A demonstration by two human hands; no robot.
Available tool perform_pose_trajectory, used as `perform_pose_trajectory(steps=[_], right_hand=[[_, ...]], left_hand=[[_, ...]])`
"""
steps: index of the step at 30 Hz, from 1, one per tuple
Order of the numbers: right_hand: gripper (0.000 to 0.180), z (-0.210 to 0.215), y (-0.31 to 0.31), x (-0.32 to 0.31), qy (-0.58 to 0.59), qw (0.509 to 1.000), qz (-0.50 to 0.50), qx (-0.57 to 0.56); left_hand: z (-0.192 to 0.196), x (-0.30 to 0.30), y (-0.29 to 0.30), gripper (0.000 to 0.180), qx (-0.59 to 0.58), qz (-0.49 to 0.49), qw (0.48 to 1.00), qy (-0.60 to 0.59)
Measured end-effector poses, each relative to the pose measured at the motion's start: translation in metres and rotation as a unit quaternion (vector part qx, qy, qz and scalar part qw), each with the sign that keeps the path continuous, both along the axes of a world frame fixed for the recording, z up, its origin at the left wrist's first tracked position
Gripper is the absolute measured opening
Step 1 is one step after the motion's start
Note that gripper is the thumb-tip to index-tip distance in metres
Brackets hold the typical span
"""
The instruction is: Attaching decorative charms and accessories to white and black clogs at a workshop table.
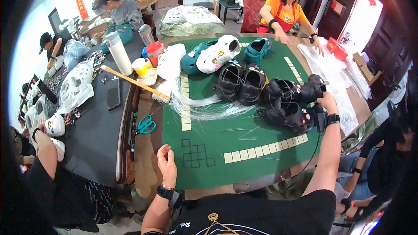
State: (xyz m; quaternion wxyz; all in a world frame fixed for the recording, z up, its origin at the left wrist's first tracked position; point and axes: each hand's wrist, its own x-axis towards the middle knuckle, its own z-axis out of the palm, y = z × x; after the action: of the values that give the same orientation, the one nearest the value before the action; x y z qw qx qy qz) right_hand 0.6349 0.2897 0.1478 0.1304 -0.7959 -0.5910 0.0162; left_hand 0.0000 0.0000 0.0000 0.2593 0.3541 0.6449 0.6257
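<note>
At the right side of the green table mat (pixel 209 137), my right hand (pixel 327 101) is closed on the near end of a black clog (pixel 314 88). Its fingertips are partly hidden there. More black clogs with small charms stand beside it, among them a clog (pixel 287 115) with its toe toward the right. Two other black clogs (pixel 241 82) are further left, with thin clear strands over them. My left hand (pixel 166 165) hovers over the mat's near left edge, empty, fingers loosely bent and apart. Behind stand a white clog (pixel 219 54) and teal clogs (pixel 257 50).
Clear plastic strands (pixel 200 106) spread across the mat. Teal scissors (pixel 146 124) and a wooden-handled brush (pixel 135 82) lie at the left, near a white tumbler (pixel 119 53). A person in orange (pixel 285 15) reaches over plastic bags (pixel 322 69) opposite; other people sit at both sides.
</note>
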Motion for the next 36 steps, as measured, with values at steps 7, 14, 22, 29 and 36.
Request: perform_pose_trajectory(steps=[7, 14, 22, 29, 36], right_hand=[[0.026, 0.057, -0.006, -0.135, -0.075, 0.975, 0.040, 0.205], [0.027, 0.020, 0.068, -0.299, 0.074, 0.892, 0.393, 0.212], [0.043, -0.006, 0.143, -0.393, 0.031, 0.948, 0.314, 0.047], [0.045, -0.002, 0.198, -0.387, -0.008, 0.951, 0.306, 0.031], [0.046, -0.004, 0.234, -0.348, 0.003, 0.960, 0.277, 0.042]], left_hand=[[0.005, 0.003, 0.002, 0.026, -0.003, -0.006, 0.999, 0.035], [0.000, -0.001, 0.001, 0.024, -0.003, 0.009, 0.998, 0.057], [0.000, 0.007, 0.002, 0.020, 0.010, 0.012, 0.996, 0.088], [0.004, 0.010, 0.006, 0.020, -0.007, 0.010, 0.993, 0.115], [0.007, 0.010, 0.004, 0.017, -0.025, 0.024, 0.993, 0.117]])
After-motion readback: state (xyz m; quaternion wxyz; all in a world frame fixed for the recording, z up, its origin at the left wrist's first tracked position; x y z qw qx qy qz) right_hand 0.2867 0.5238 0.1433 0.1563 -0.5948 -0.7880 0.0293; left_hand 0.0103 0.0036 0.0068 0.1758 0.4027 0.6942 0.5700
